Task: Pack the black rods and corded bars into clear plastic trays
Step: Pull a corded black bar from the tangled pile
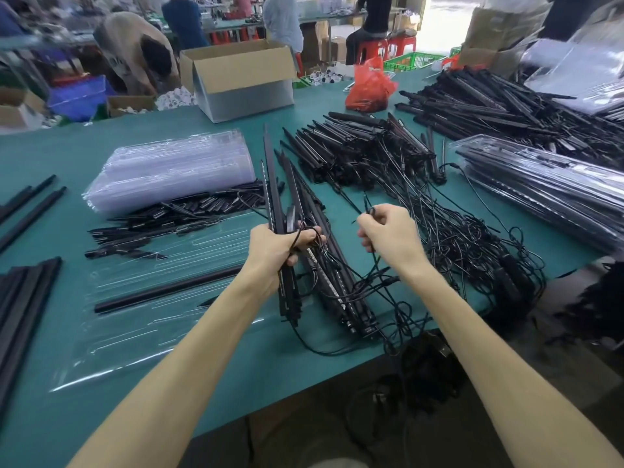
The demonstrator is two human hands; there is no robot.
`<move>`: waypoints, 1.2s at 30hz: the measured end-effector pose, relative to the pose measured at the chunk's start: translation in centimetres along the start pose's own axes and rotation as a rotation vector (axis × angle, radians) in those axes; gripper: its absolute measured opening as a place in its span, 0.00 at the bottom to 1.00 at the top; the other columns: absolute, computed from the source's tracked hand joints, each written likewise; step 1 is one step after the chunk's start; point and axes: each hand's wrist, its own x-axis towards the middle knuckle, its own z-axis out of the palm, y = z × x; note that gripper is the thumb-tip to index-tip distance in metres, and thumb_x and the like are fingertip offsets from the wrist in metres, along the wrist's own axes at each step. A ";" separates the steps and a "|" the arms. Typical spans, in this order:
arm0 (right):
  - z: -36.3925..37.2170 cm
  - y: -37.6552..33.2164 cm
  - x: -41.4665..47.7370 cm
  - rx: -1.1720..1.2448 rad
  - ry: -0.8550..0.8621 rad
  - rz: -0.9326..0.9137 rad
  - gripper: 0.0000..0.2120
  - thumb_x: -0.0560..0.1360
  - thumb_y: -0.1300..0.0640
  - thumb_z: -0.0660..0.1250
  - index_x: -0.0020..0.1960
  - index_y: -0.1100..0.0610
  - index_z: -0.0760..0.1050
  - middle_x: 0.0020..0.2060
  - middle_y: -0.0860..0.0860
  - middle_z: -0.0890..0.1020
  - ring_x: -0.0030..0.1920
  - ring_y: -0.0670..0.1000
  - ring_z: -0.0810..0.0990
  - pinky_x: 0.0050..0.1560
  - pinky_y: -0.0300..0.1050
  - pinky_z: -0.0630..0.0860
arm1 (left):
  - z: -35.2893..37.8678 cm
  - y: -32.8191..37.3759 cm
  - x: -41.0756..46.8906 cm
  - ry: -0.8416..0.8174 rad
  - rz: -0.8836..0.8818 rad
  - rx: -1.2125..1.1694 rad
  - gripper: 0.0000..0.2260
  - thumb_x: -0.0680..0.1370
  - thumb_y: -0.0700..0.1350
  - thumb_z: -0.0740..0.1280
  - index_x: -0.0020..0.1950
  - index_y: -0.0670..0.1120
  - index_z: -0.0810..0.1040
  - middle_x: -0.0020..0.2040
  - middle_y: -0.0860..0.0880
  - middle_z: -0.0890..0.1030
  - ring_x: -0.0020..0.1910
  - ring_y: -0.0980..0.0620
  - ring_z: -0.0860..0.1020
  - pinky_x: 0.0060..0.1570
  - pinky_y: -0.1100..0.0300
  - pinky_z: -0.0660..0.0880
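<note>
Nearest, cords [388, 342] trail from the held bars over the table [236, 366] edge and loop down to a dark heap [425, 376] below. If the bundle is lifted sharply, I judge a loop could catch there and jerk the bars.

The left hand [283, 244] is curled tight round a bundle of bars [304, 265], tips pointing away and lower ends down at the table, with a cord wound over its fingers. So many bars in one fist could fan out and slip, the outer ones first.

The right hand [388, 234] pinches one cord [370, 211] between thumb and fingers, beside the tangle [472, 251] just to its right. Pulling harder could tighten a knot rather than free it, strain a plug joint, or drag neighbouring bars across the table.

Left of the hands lies an open tray [135, 315] with one rod [169, 288] across it. The tray looks thin and light, so a swinging cord could shove it or flick the rod off.

Beyond are short black pieces [169, 217], a tray stack [175, 170] and a bar pile [364, 146]. Filled trays [547, 187] sit to the right. The pile's cords seem to feed the same tangle, so a tug may pull it over.
</note>
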 end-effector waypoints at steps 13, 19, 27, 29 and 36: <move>-1.1 3.8 0.8 -0.546 -0.100 0.141 0.21 0.79 0.48 0.67 0.63 0.63 0.77 0.57 0.60 0.81 0.59 0.60 0.77 0.60 0.53 0.75 | -5.0 8.5 2.7 0.119 0.204 -0.211 0.10 0.76 0.37 0.73 0.55 0.33 0.82 0.50 0.40 0.86 0.31 0.56 0.80 0.23 0.71 0.65; 1.0 1.0 0.7 -0.600 -0.053 -0.247 0.17 0.82 0.49 0.64 0.70 0.49 0.75 0.66 0.47 0.77 0.70 0.52 0.68 0.70 0.53 0.58 | -5.3 6.5 1.7 0.090 0.120 -0.205 0.08 0.76 0.37 0.73 0.52 0.34 0.83 0.49 0.39 0.86 0.32 0.55 0.81 0.22 0.70 0.64; 3.4 -3.4 -2.5 -0.579 -0.389 -0.464 0.24 0.80 0.44 0.64 0.72 0.55 0.72 0.67 0.50 0.77 0.68 0.51 0.72 0.69 0.47 0.68 | -7.4 6.9 1.1 0.062 0.227 -0.004 0.05 0.76 0.37 0.72 0.50 0.36 0.84 0.47 0.38 0.86 0.42 0.51 0.85 0.22 0.68 0.63; 5.9 -3.6 -4.0 -0.694 -0.490 -0.527 0.27 0.80 0.42 0.63 0.73 0.57 0.70 0.70 0.52 0.74 0.70 0.52 0.69 0.71 0.48 0.66 | -7.9 7.4 1.0 0.046 0.261 -0.018 0.08 0.77 0.40 0.72 0.52 0.36 0.84 0.48 0.37 0.86 0.38 0.53 0.83 0.23 0.68 0.64; 8.5 0.1 -5.1 -0.924 -0.534 -0.463 0.39 0.79 0.33 0.37 0.81 0.57 0.50 0.80 0.48 0.57 0.80 0.47 0.50 0.80 0.50 0.38 | -10.5 8.3 0.4 0.136 0.295 -0.099 0.07 0.79 0.40 0.71 0.52 0.36 0.83 0.48 0.36 0.85 0.39 0.53 0.83 0.24 0.68 0.64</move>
